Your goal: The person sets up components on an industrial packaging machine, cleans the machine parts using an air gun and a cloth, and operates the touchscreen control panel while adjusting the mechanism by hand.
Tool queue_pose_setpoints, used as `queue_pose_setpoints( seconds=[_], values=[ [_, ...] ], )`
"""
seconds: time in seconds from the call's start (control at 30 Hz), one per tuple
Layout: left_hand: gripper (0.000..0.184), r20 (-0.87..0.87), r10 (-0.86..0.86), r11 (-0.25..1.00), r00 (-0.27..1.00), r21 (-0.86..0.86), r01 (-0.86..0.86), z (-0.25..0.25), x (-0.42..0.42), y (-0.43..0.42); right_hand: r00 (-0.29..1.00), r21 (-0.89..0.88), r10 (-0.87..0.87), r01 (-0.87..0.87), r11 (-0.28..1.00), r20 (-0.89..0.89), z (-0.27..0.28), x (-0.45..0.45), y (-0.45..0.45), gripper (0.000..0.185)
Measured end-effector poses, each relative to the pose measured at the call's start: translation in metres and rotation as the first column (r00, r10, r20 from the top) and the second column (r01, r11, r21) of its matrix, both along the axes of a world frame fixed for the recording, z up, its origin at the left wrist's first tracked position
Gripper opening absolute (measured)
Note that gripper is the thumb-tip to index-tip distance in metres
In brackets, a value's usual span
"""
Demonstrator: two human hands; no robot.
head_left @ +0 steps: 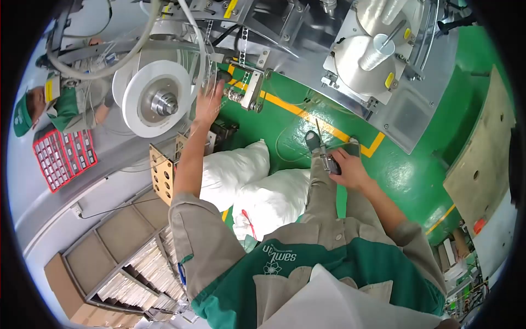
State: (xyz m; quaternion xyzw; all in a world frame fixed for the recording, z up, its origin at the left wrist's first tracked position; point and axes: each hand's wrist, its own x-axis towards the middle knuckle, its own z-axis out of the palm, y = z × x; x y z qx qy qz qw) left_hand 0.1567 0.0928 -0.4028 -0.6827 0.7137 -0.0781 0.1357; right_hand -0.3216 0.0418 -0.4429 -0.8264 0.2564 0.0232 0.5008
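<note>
My left hand (209,101) is raised beside the machine, near a dark knob (223,77) and a metal roller bracket (251,90); its fingers are partly blurred, and I cannot make out whether they grip anything. Just left of it stands a large white disc reel (156,98) with a metal hub. Lower down, in front of my legs, my right hand (350,169) is closed around a dark and silver handheld tool (330,162) with a thin rod pointing up.
White sacks (274,200) lie on the green floor (402,178) beside my legs. Another person (66,109) in a green cap is at the far left, above a red parts tray (64,157). Metal machinery (405,112) spans the top, and a board (482,159) stands at the right.
</note>
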Motion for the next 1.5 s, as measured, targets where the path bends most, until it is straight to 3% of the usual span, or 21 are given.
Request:
queue_pose_setpoints(
  seconds=[0.13,0.17,0.2,0.27,0.3,0.33,0.4,0.43,0.53,0.6,0.63,0.73,0.87,0.93,0.97,1.03,1.1,1.27,1.4,1.43,1.5],
  values=[
    [0.032,-0.162,0.102,0.942,0.982,-0.303,-0.148,0.015,-0.039,0.021,1.0,0.028,-0.016,0.016,0.999,0.024,-0.01,-0.006,0.006,0.055],
    [0.022,-0.279,0.255,0.877,0.926,-0.336,-0.342,0.001,-0.042,0.034,0.999,0.031,-0.03,0.029,0.999,0.017,-0.012,-0.007,0.006,0.055],
    [0.018,-0.537,0.347,0.755,0.769,-0.326,-0.569,-0.012,-0.05,0.035,0.999,0.034,-0.044,0.044,0.998,0.011,-0.014,-0.009,0.007,0.055],
    [0.01,-0.906,0.332,0.434,0.263,-0.101,-0.895,-0.038,-0.064,0.04,0.998,0.042,-0.06,0.06,0.997,0.007,-0.019,-0.009,0.008,0.054],
    [0.017,-0.958,0.276,0.295,0.073,0.012,-0.956,-0.063,-0.045,0.046,0.998,0.046,-0.063,0.062,0.997,0.007,-0.022,-0.009,0.008,0.054],
    [0.02,-0.993,0.078,0.262,-0.086,0.103,-0.96,-0.083,-0.028,0.043,0.998,0.048,-0.064,0.063,0.997,0.005,-0.025,-0.009,0.008,0.054],
    [0.028,-0.868,-0.337,0.251,-0.364,0.29,-0.924,-0.113,-0.005,0.041,0.998,0.043,-0.054,0.053,0.998,0.023,-0.031,-0.008,0.011,0.053],
    [0.039,-0.88,-0.344,0.315,-0.328,0.221,-0.923,-0.098,-0.018,0.025,0.998,0.033,-0.046,0.045,0.998,0.032,-0.035,-0.008,0.01,0.053],
    [0.045,-0.76,-0.483,0.518,-0.434,0.151,-0.842,-0.103,-0.006,0.005,1.0,0.025,0.004,-0.003,1.0,-0.006,-0.045,0.001,0.012,0.052],
    [0.04,-0.81,-0.399,0.576,-0.429,0.142,-0.805,-0.103,0.002,-0.011,0.998,0.01,0.044,-0.044,0.999,0.044,-0.05,0.009,0.011,0.054],
    [0.032,-0.816,-0.409,0.499,-0.41,0.176,-0.849,-0.101,-0.002,-0.02,0.995,-0.006,0.07,-0.07,0.998,0.069,-0.055,0.015,0.009,0.054],
    [0.025,-0.849,-0.343,0.621,-0.402,0.116,-0.775,-0.118,0.017,-0.029,0.982,-0.063,0.127,-0.119,0.991,0.141,-0.086,0.038,0.004,0.054],
    [0.021,-0.843,-0.487,0.532,-0.229,-0.078,-0.843,-0.144,0.03,0.021,0.944,-0.154,0.163,-0.122,0.98,0.289,-0.145,0.092,-0.013,0.05],
    [0.02,-0.892,-0.451,0.42,0.021,-0.233,-0.877,-0.135,0.041,0.04,0.926,-0.17,0.157,-0.103,0.98,0.344,-0.169,0.106,-0.016,0.048],
    [0.02,-0.903,-0.347,0.339,0.255,-0.374,-0.863,-0.11,0.027,0.042,0.946,-0.095,0.16,-0.138,0.986,0.282,-0.175,0.113,-0.021,0.042],
    [0.019,-0.814,-0.18,0.286,0.552,-0.581,-0.762,-0.083,0.023,0.041,0.886,-0.176,0.168,-0.1,0.979,0.432,-0.203,0.137,-0.03,0.038],
    [0.015,-0.531,-0.012,0.206,0.847,-0.83,-0.518,-0.066,0.022,0.025,0.811,-0.215,0.194,-0.087,0.973,0.552,-0.213,0.164,-0.039,0.033],
    [0.014,-0.397,0.042,0.543,0.917,-0.761,-0.354,-0.035,0.033,0.001,0.753,0.124,0.12,-0.258,0.958,0.647,-0.209,0.242,-0.043,0.027],
    [0.016,-0.578,0.135,0.762,0.805,-0.459,-0.457,-0.008,0.046,-0.013,0.544,0.42,-0.207,-0.303,0.856,0.813,-0.217,0.326,-0.031,0.032],
    [0.015,-0.501,0.207,0.775,0.84,-0.44,-0.453,-0.002,0.042,-0.014,0.526,0.496,-0.29,-0.306,0.812,0.799,-0.215,0.344,-0.027,0.033],
    [0.019,-0.545,0.138,0.784,0.827,-0.45,-0.428,-0.008,0.065,-0.022,0.494,0.632,-0.435,-0.355,0.689,0.753,-0.208,0.379,-0.022,0.034]
  ],
)
